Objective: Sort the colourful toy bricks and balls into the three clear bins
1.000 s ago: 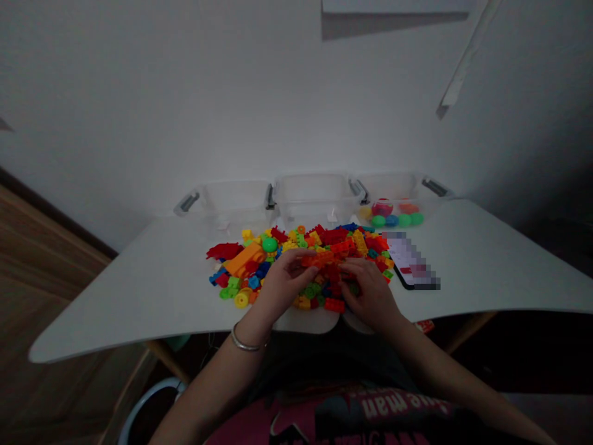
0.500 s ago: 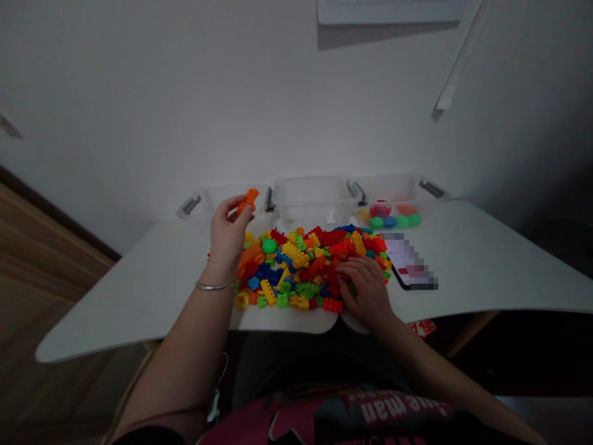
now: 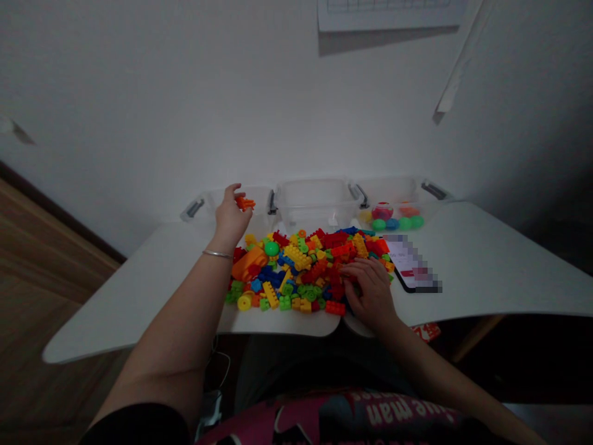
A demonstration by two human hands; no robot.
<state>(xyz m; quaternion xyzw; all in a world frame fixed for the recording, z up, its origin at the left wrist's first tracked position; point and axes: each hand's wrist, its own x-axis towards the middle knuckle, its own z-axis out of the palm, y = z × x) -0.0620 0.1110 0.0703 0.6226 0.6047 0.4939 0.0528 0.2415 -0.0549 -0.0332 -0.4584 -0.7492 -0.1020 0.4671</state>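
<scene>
My left hand (image 3: 230,221) is raised at the left clear bin (image 3: 259,219), thumb and fingers around an orange toy block (image 3: 246,203). The block shows between thumb and forefinger, over the bin. Below and to the right spreads a heap of toy building blocks (image 3: 299,256) in red, yellow, green, blue and orange. At the heap's right side rests my right hand (image 3: 369,289), its fingers bent down over red blocks. Whatever lies under those fingertips is mostly hidden. A green ball (image 3: 271,248) sits on the heap near an orange piece (image 3: 250,264).
The middle clear bin (image 3: 319,191) and the right clear bin (image 3: 393,188) stand against the wall. Several colored balls, including a pink ball (image 3: 382,211), are in the right one. A phone (image 3: 410,266) lies right of the heap on the white table (image 3: 491,266).
My left hand has tilted forward with the orange block, lowering it slightly toward the left bin, and the forefinger has lifted. My right hand stays on the heap almost unmoved.
</scene>
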